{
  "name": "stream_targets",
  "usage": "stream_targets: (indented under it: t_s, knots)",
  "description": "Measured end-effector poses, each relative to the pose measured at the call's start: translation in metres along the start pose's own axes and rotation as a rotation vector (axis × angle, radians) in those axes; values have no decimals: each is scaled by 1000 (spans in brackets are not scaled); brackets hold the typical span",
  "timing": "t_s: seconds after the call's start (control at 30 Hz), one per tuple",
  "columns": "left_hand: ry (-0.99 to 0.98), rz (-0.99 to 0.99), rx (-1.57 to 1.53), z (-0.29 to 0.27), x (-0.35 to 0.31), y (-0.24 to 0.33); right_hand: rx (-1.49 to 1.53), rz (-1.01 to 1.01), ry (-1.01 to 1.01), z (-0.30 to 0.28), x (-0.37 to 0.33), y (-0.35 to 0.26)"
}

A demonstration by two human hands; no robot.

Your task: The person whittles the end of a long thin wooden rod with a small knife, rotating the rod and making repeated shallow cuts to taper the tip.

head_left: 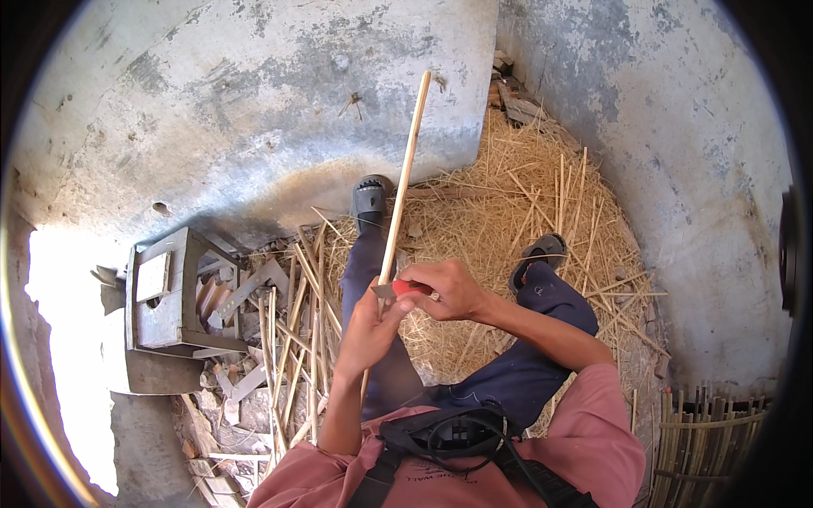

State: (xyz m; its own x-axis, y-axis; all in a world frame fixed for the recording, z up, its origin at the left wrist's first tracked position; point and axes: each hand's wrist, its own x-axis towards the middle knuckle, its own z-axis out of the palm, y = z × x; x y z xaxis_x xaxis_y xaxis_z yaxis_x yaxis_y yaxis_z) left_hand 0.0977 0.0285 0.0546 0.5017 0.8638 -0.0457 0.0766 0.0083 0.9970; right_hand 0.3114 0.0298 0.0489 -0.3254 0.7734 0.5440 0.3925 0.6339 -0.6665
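A long pale strip of split bamboo (406, 169) rises at a slight tilt in front of me, its lower part running down past my left wrist. My left hand (366, 332) is closed around it, with the thumb toward the blade. In my right hand (453, 288) is a knife (412, 288) with a red handle. Its short, dark blade lies across the strip just above my left fingers. Both hands are close together over my lap, and the fingers partly hide the knife handle.
Straw-like shavings (466, 220) cover the floor between my feet and beyond. Bamboo sticks (292, 339) lie heaped at my left beside a worn wooden box (165, 292). A panel of upright bamboo slats (707, 449) stands at lower right. Peeling walls (254, 93) enclose the corner.
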Motion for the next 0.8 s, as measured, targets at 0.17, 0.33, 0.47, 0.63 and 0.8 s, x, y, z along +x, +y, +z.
stream_targets:
  t_s: [0.17,0.33,0.47,0.63,0.8]
  knots:
    - [31,66,82,0,1,-1,-14,23,0,-2,2,-1]
    - [111,121,243,6,2,14,-88,41,10,-4,3,-2]
    - [160,168,288,11,2,17,-138,40,33,-3,3,-7]
    - [216,139,352,13,3,17,-154,133,61,1,2,-10]
    - [241,76,386,15,5,16,-171,177,59,0,6,-14]
